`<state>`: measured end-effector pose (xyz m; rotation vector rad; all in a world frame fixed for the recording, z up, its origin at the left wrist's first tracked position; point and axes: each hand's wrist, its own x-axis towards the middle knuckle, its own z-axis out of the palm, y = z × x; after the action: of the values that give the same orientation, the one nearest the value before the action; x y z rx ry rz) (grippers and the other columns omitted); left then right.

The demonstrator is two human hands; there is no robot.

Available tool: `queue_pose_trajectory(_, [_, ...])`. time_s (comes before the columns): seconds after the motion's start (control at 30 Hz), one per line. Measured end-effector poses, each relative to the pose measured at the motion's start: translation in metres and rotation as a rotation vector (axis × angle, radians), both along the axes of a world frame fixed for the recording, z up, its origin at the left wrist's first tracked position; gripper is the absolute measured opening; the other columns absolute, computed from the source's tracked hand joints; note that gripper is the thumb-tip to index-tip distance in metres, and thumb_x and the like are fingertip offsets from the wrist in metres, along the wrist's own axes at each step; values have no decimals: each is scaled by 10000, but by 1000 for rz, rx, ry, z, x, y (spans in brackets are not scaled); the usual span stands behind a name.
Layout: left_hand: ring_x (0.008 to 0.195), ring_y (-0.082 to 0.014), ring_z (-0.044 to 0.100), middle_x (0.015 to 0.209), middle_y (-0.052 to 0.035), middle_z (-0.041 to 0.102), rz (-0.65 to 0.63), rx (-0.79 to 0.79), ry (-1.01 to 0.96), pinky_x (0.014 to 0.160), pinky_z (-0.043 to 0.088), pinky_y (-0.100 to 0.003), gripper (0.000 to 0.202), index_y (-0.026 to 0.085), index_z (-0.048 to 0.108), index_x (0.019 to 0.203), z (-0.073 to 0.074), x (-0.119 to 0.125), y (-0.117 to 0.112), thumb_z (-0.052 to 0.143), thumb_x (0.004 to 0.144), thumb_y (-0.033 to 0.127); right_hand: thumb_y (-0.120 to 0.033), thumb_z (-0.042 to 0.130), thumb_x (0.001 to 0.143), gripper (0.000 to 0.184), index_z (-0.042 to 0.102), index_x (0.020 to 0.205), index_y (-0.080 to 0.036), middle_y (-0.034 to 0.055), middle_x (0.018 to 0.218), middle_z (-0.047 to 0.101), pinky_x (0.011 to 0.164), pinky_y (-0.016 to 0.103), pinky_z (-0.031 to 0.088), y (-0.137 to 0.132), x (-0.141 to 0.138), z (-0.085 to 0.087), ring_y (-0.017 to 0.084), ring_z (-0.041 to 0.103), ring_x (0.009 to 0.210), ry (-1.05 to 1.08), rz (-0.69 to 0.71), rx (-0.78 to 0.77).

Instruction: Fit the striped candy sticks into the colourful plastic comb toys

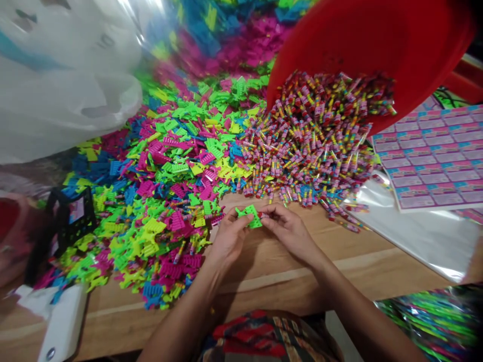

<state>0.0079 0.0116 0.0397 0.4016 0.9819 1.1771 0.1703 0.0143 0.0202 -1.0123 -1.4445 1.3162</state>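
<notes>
The bright green plastic piece [253, 213] sits at the centre of the frame, its length apparently slanting from upper left to lower right. The left hand [233, 234], at its left end, pinches it between thumb and fingers. The right hand [286, 227] is just beside its right edge, fingertips pressed together on a small red-ended item [261, 215]; whether that touches the piece, and which way it points, I cannot tell, since fingers cover most of it. Beyond, similar pieces heap [181, 146] leftward; the wrapped-stick pile [309, 141] lies upper right, partly inside a red basin [415, 55] cut off by the top edge. The upper middle is blurred.
</notes>
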Motion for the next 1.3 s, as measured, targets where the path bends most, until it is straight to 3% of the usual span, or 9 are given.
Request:
queue_pose_trajectory(0.2, [779,-117,630,855,16,680,0,23,3,747,485,-247,395,179,642,891,3,-1,-2,901,595,213,-301,607,964,173,685,1095,-219,44,1047,689,915,330,478,1,2,7,199,628,1011,-75,28,43])
queue_pose_trajectory(0.37, [690,-81,590,784,44,646,-37,10,-8,666,450,-211,435,177,629,873,5,-2,-4,914,545,170,-304,575,985,198,726,1078,-216,54,1025,693,927,341,466,3,6,12,204,624,1011,-127,87,100])
queue_pose_trajectory(0.5, [667,-87,580,764,45,636,-76,-5,-7,628,434,-218,411,174,609,834,9,-3,-5,912,556,178,-349,609,966,216,706,1094,-205,42,1005,703,832,307,481,5,10,12,180,630,912,-41,140,-26])
queue_pose_trajectory(0.63, [663,-86,568,749,45,622,-144,5,-9,622,427,-216,395,164,605,828,10,-6,-6,906,574,196,-441,670,916,273,706,996,-183,4,800,647,689,266,459,8,15,11,138,563,706,31,199,-124])
queue_pose_trajectory(0.8, [657,-104,564,725,39,619,-219,-3,7,636,425,-239,418,162,597,834,7,-8,-6,905,555,211,-468,692,891,295,708,952,-180,11,801,655,676,260,450,11,18,12,139,569,706,47,244,-125])
queue_pose_trajectory(0.9, [664,-104,540,729,43,606,-208,34,103,653,405,-240,387,166,590,839,5,-9,-7,877,586,217,-448,686,895,269,710,913,-181,26,840,687,723,273,463,12,17,10,165,610,777,-8,224,-68])
queue_pose_trajectory(1.13, [821,-146,545,777,28,570,-159,267,592,777,406,-260,174,174,586,907,0,-5,-13,705,797,236,-261,562,982,158,676,907,-183,17,856,685,738,266,443,6,8,8,160,617,803,-217,170,121])
queue_pose_trajectory(1.23, [846,-158,551,828,8,599,-221,294,641,792,425,-267,210,176,587,930,10,-12,-16,704,823,315,-248,553,992,153,688,951,-188,19,873,687,741,261,450,0,4,16,156,625,810,-266,170,166])
queue_pose_trajectory(1.3, [798,-157,554,819,4,614,-298,276,673,753,440,-265,262,178,595,913,24,-28,-19,738,797,364,-274,571,993,155,706,1024,-206,19,915,706,756,257,468,-2,4,24,155,648,836,-269,259,170])
